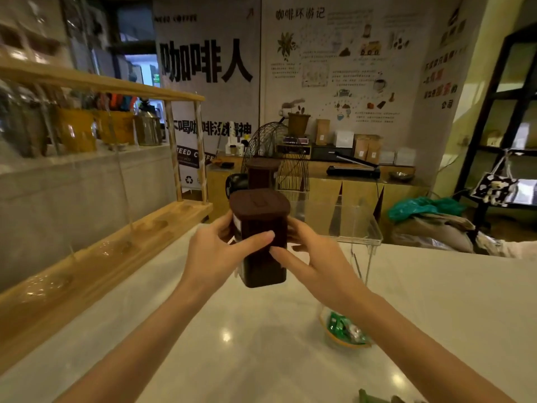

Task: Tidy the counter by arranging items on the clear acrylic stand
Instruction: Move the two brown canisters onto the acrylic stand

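Observation:
A dark brown square canister (263, 257) with a brown lid is lifted above the white counter, tilted a little. My left hand (216, 251) grips its left side and my right hand (313, 257) grips its right side, fingers across the front. Behind it stands the clear acrylic stand (360, 228) at the counter's far edge. A second brown-lidded canister (261, 173) and a black round container (236, 183) sit on the stand's left part, partly hidden by the held one.
A glass bowl with green-wrapped sweets (345, 333) sits on the counter under my right forearm. A long wooden rack (96, 251) runs along the left. Green items (377, 398) show at the bottom edge. A wire fan (276, 158) stands beyond the stand.

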`<state>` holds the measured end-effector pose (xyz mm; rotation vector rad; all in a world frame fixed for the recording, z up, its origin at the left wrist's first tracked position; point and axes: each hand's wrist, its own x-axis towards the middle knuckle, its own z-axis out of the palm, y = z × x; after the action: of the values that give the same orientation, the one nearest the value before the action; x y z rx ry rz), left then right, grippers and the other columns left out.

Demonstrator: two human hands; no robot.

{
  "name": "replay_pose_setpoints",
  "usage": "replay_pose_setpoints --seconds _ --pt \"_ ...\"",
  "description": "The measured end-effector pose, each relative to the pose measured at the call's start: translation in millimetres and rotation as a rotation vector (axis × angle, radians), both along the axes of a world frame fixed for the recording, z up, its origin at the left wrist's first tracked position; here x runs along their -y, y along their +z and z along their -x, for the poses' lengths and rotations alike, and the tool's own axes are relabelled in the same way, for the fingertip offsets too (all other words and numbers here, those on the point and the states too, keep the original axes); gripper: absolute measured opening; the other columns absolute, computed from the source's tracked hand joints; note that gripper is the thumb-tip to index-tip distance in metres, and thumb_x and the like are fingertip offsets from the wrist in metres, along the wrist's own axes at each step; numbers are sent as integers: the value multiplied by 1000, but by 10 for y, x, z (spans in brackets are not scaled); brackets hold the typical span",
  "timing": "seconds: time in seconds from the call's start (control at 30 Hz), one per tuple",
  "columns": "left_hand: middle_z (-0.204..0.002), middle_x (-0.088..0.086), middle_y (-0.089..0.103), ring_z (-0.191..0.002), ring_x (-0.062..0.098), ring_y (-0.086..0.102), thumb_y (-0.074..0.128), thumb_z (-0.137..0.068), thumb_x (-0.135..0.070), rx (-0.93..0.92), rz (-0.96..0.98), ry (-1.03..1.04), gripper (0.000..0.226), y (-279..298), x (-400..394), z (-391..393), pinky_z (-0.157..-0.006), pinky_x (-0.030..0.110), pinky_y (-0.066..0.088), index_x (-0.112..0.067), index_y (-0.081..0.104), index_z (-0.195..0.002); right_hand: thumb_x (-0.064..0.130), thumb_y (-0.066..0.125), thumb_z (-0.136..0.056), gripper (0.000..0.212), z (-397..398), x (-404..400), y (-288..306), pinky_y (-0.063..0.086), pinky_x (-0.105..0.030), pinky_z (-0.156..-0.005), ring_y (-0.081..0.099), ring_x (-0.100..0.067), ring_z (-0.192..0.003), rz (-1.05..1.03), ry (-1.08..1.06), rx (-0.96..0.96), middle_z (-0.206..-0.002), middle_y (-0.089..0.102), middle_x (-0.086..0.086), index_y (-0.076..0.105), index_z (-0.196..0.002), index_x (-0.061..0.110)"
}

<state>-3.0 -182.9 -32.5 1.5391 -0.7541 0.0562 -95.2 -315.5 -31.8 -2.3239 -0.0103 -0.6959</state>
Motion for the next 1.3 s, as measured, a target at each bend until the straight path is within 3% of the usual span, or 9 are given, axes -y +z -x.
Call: replay_pose_setpoints --seconds 0.27,0.47,0.67,0.8,0.93,1.0,1.07,1.23,1.3 --pt "-88 -12 72 -85 2 68 78 -64 -21 -23 79 -156 35 395 643 -582 -68 14 55 -27 69 -98 26 63 -83 45 -400 511 347 50 -15 -85 62 -2 -101 -132 -109 137 -107 64 14 50 -126 25" --pt "-87 -13 71 -94 11 67 78 -65 -22 -131 40 -211 28 301 1088 -1104 -82 30 56 -43 67 -78 23 68 -79 40 -842 871 268 54 -36 -90 65 -12 -98 -180 -240 100 -105 70 3 58 -118 22" --pt "-103 -2 73 -100 16 66 78 -49 -45 -185 7 -222 62 145 1282 -1364 -91 45 53 -27 67 -108 21 68 -79 40 -1156 1052 155 53 -35 -91 64 -14 -100 -175 -308 36 -110 70 -1 58 -117 18" --pt "-100 -4 72 -100 16 66 75 -67 -26 -176 -15 -244 46 120 1330 -1431 -87 36 55 -22 65 -112 21 69 -78 45 -1257 1104 124 53 -34 -91 63 -14 -102 -167 -335 18 -112 69 -1 55 -121 17" --pt "-95 -5 71 -97 12 66 74 -70 -28 -55 -120 -201 43 185 1309 -1453 -84 25 55 -21 65 -112 21 69 -78 46 -1287 1128 119 52 -28 -88 62 -13 -98 -178 -353 13 -112 68 -1 54 -120 16" --pt "-98 2 72 -82 1 62 74 -69 -31 93 -210 -109 44 250 1297 -1453 -68 4 50 -16 66 -109 21 70 -77 46 -1283 1137 125 49 -20 -80 61 -10 -92 -181 -362 13 -109 68 -2 55 -119 13" --pt "-101 9 73 -75 -1 57 75 -69 -31 200 -260 -12 43 309 1303 -1447 -54 -3 42 -9 68 -106 22 71 -76 44 -1278 1143 129 47 -15 -75 60 -8 -88 -163 -388 18 -106 68 -3 56 -116 11" --pt "-100 17 73 -83 20 69 74 -68 -36 258 -325 85 47 366 1373 -1427 -70 30 55 -4 69 -101 26 70 -77 39 -1319 1178 150 48 -15 -69 60 -11 -82 -118 -444 4 -100 69 -5 58 -109 8" --pt "-99 19 73 -86 23 69 74 -68 -36 263 -328 112 45 376 1421 -1440 -71 30 52 -1 70 -96 27 69 -78 38 -1353 1201 162 52 -23 -74 61 -14 -84 -104 -459 -6 -101 69 -6 57 -109 8"
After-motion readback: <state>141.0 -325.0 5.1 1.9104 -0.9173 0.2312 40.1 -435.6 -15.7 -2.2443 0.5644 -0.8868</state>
